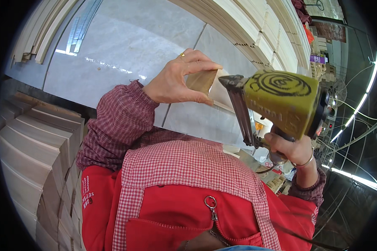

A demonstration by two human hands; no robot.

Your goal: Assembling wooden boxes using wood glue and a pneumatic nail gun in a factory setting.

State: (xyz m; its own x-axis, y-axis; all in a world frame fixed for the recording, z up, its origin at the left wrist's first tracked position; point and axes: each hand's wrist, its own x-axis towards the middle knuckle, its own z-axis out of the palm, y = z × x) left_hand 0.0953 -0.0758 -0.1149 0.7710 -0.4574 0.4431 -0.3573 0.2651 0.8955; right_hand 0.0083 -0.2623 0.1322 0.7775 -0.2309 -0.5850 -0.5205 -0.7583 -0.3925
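My left hand (pixel 182 77) grips a wooden board piece (pixel 202 82) by its edges, thumb below and fingers above, over the table. Pale wood (pixel 223 90) extends from that piece toward the right, partly hidden by the tool. In my right hand (pixel 295 147) is a yellow-green nail gun (pixel 276 98), its handle wrapped by my fingers. Its dark nose points left at the wood, close to my left fingertips; whether it touches cannot be told. A dark magazine slants down from the nose toward my right hand.
Grey table tiles (pixel 125 37) lie beneath the work. Metal strips of nails or staples (pixel 83 29) rest at the upper left beside pale wooden strips (pixel 50 31). Long wooden strips are stacked (pixel 276 33) at the far side. More boards (pixel 29 146) are piled at the left.
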